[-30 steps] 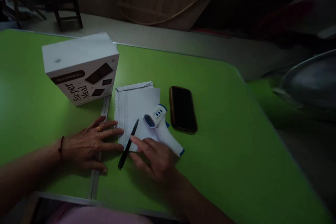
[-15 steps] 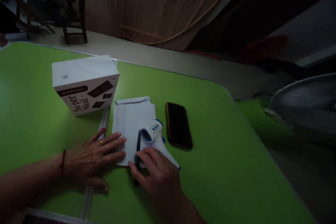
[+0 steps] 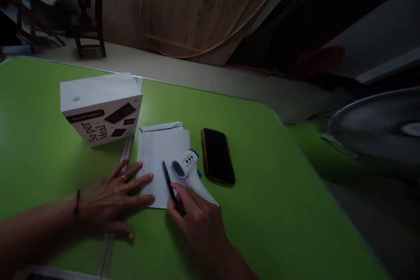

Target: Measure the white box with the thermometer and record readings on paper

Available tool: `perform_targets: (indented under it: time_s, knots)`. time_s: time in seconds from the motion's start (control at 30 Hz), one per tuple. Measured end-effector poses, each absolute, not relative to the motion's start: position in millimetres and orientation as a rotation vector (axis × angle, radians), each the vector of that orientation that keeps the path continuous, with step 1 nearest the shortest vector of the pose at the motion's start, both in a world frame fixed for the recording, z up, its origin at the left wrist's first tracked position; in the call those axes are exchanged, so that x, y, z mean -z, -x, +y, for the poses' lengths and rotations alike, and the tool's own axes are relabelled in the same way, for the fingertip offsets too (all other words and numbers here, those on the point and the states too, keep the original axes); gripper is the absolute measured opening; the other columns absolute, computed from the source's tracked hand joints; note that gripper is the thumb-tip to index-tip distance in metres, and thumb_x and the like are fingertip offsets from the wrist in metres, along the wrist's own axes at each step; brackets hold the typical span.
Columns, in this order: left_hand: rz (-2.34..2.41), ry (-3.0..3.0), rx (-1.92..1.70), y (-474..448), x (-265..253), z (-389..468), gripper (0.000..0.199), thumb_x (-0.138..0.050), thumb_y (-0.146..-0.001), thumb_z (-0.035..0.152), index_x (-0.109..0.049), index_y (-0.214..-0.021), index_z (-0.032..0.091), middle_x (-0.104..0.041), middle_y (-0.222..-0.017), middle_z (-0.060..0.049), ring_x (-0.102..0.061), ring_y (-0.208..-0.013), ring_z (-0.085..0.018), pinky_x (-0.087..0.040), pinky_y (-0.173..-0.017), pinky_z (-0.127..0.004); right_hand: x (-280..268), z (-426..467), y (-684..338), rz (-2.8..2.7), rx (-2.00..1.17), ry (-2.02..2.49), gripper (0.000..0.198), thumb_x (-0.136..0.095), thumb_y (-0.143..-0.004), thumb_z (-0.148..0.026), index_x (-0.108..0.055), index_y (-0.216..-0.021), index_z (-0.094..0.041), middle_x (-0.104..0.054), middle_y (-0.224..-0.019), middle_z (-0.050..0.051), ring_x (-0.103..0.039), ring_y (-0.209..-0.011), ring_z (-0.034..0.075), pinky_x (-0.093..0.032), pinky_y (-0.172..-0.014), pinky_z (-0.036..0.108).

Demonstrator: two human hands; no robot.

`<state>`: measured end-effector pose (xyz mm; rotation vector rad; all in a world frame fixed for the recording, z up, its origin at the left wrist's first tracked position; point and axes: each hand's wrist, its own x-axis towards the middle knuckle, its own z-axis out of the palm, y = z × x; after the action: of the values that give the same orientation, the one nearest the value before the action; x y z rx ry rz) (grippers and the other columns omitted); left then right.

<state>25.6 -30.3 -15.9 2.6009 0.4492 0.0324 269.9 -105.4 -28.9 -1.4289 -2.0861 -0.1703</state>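
Observation:
My left hand (image 3: 113,199) lies flat with fingers spread, its fingertips on the left edge of a paper notepad (image 3: 166,146) and the rest over the green table. Between the thumb and fingers of my right hand (image 3: 198,218) is a black pen (image 3: 167,178), slanted over the lower part of the page. Small handwriting fills a column down the page's left side; the rest that shows looks blank. A white and blue infrared thermometer (image 3: 188,164) rests on the right side of the notepad, its handle partly behind my right hand.
Right of the notepad, a dark smartphone (image 3: 218,157) lies face up. A white box (image 3: 98,92) printed "Super Meal" stands at the back left. The green table (image 3: 262,183) has a seam running along its left part. Beyond are a wooden chair (image 3: 88,30) and a round fan (image 3: 377,124).
My right hand has taken up the pen, which was lying upright along the page under my fingers and now slants to the upper left. My left hand stays flat. The view has shifted slightly.

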Motion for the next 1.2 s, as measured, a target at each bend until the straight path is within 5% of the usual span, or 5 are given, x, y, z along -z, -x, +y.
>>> perform_targets:
  time_s: [0.27, 0.43, 0.63, 0.73, 1.2]
  knots:
    - [0.485, -2.621, -0.074, -26, 18, -32, 0.082, -0.056, -0.087, 0.074, -0.034, -0.155, 0.034, -0.022, -0.164, -0.01, -0.006, -0.152, -0.045, -0.002, -0.118, -0.072, 15, -104, -296, -1.625, 0.053, 1.508, 0.031, -0.057, -0.088, -0.022, -0.064, -0.119, -0.02, -0.072, -0.077, 0.001, -0.062, -0.053, 0.014, -0.053, -0.049, 0.025]
    - [0.52, -2.661, -0.029, -30, 11, -30, 0.077, -0.051, -0.089, 0.074, -0.045, -0.148, 0.024, -0.036, -0.158, -0.018, -0.021, -0.148, -0.049, -0.01, -0.114, -0.077, 20, -93, -323, -1.472, -0.02, 1.698, 0.026, -0.048, -0.087, -0.034, -0.065, -0.099, -0.017, -0.073, -0.082, 0.008, -0.065, -0.06, 0.02, -0.051, -0.048, 0.031]
    - [0.808, -2.774, -0.193, -67, -7, 0, 0.052, -0.05, -0.099, 0.042, -0.043, -0.142, 0.013, -0.037, -0.156, -0.021, -0.029, -0.147, -0.038, -0.034, -0.117, -0.057, 28, -87, -323, -1.547, -0.023, 1.751, 0.029, -0.054, -0.084, -0.047, -0.06, -0.089, -0.019, -0.069, -0.079, 0.007, -0.063, -0.061, 0.02, -0.048, -0.051, 0.03]
    - [0.948, -2.786, -0.212, -100, -5, 26, 0.055, -0.054, -0.096, 0.033, -0.039, -0.144, 0.011, -0.03, -0.159, -0.022, -0.023, -0.15, -0.037, -0.029, -0.121, -0.054, 34, -86, -319, -1.708, 0.092, 1.764, 0.039, -0.061, -0.082, -0.057, -0.063, -0.089, -0.019, -0.068, -0.084, 0.009, -0.065, -0.065, 0.021, -0.047, -0.051, 0.029]
    - [1.137, -2.816, -0.209, -140, 21, 64, 0.041, -0.047, -0.099, 0.033, -0.049, -0.136, 0.016, -0.044, -0.149, -0.018, -0.039, -0.139, -0.034, -0.031, -0.114, -0.054, 30, -83, -318, -1.686, -0.105, 1.881, 0.033, -0.071, -0.069, -0.029, -0.068, -0.1, -0.02, -0.075, -0.082, 0.006, -0.069, -0.066, 0.022, -0.051, -0.054, 0.03]
